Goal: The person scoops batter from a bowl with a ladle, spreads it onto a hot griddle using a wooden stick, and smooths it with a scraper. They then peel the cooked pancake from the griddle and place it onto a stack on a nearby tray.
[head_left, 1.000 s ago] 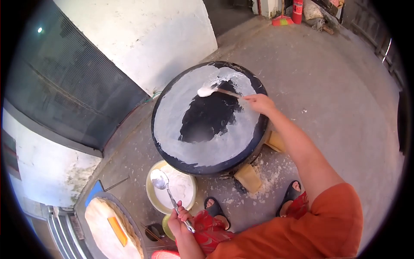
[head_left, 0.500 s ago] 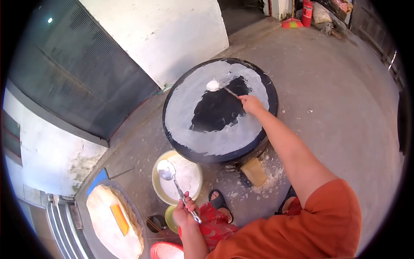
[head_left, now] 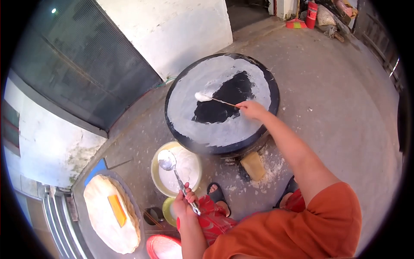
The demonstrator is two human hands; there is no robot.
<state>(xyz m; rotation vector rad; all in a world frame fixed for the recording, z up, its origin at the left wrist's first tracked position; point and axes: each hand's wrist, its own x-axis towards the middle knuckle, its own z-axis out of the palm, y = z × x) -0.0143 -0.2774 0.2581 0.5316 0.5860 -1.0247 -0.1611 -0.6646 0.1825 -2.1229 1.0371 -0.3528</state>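
Observation:
My right hand (head_left: 252,111) grips a thin-handled batter spreader (head_left: 222,102) over the big round black griddle (head_left: 271,125). A lump of white batter (head_left: 202,97) hides the spreader's far end and touches the surface. A pale layer of batter (head_left: 185,116) rings the griddle, leaving a dark uncoated patch in the middle. Lower down, my left hand (head_left: 186,202) is closed around the handle of a metal ladle (head_left: 167,160), its bowl wet with white batter. Beneath the ladle stands a tub (head_left: 154,175) of white batter.
Lower left, a stack of large flatbreads (head_left: 101,216) carries an orange-yellow scraper (head_left: 116,210). Near my legs are a red basin (head_left: 151,247) with white contents and a green bowl (head_left: 169,212). A tan block (head_left: 253,166) sits below the griddle. A broom (head_left: 296,23) and fire extinguisher (head_left: 311,15) stand far back.
My right hand has swept the spreader and batter lump left and slightly down across the griddle. The dark patch has shrunk. My left hand still holds the ladle over the tub.

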